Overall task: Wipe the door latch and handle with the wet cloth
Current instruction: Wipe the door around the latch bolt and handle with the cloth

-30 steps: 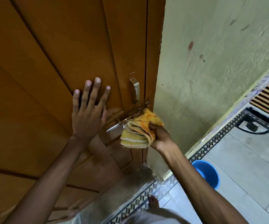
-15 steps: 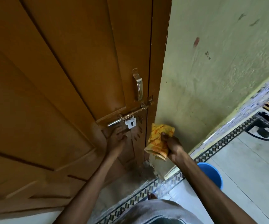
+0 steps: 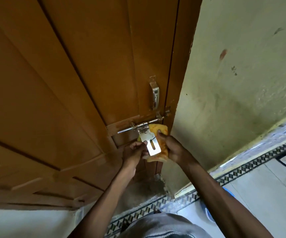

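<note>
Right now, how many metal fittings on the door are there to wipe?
2: the handle upright near the door's edge, and the latch just below it, its hasp plate hanging between both hands. None looks hidden.

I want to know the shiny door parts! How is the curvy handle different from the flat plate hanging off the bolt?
The handle is a curved bar standing upright, fixed to the door; the flat plate is a flat piece with a slot, hanging from the bolt. Nothing touches the handle, while the left hand holds the flat plate and the right hand presses the yellow cloth behind it. The handle sits higher than the flat plate. Both are shiny metal.
</note>
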### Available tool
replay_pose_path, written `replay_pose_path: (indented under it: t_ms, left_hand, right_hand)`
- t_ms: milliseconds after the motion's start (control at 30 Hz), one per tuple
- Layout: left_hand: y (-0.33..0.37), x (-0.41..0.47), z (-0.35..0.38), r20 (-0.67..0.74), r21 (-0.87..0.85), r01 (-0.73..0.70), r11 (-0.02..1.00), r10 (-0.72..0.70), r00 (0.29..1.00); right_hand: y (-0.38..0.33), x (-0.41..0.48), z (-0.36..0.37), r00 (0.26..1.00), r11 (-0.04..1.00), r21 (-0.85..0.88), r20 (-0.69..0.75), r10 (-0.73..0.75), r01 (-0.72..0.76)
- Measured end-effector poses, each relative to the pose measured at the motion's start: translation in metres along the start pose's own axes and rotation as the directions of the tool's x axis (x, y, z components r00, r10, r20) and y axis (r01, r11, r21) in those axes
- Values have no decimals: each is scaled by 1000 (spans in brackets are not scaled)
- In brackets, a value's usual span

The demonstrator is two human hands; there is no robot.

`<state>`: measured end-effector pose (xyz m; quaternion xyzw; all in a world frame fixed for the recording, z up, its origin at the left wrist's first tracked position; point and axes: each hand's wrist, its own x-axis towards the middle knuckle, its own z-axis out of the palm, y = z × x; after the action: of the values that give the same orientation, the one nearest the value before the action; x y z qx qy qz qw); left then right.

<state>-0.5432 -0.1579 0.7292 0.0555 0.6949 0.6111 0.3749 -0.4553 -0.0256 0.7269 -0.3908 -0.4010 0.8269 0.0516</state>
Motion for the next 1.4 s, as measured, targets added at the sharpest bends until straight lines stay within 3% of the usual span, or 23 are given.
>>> replay_pose_path:
  t_ms: [133, 233, 333, 533, 667, 767, 933, 1033, 1167, 1267, 1400]
  left_hand:
    - [10, -3, 5, -124, 45, 43, 998, -37, 992]
    - [2, 7, 4, -297, 237, -45, 970, 117, 948]
    - [-10, 15, -2, -367, 334, -20, 942, 150, 918]
    - [11, -7, 4, -387, 183, -25, 983, 96, 917]
    - [7, -10, 9, -267, 87, 12, 996, 11, 964]
    - [5, -12, 7, -313, 69, -67, 995, 85, 946]
    - [6, -3, 4, -196, -36, 41, 999, -47, 980]
    - [6, -1, -2, -227, -59, -51, 997, 37, 973]
    - [21, -1, -12, -211, -257, -75, 963, 20, 977]
    - [26, 7, -30, -243, -413, -82, 907, -24, 970]
    - [32, 17, -47, -264, -496, -127, 859, -10, 964]
  right_hand:
    - [-10, 16, 17, 990, 995, -3, 104, 98, -99]
    - [-7, 12, 13, 987, 995, 87, 156, 41, -55]
    - [10, 3, -3, 982, 987, 151, 188, 19, -48]
    - [22, -4, -17, 982, 988, 108, 163, 93, -112]
    - [-14, 9, 13, 984, 995, 52, 161, 75, -85]
    - [-9, 1, 7, 982, 995, 67, 176, 68, -81]
    - [27, -23, -28, 979, 984, 110, 166, 122, -141]
    - [23, -26, -27, 977, 988, 96, 190, 99, -119]
    - [-1, -17, -7, 985, 997, 76, 175, -12, -1]
    - [-14, -4, 3, 991, 1000, 13, 135, -25, 23]
    - [-27, 7, 13, 998, 994, -109, 70, -9, 16]
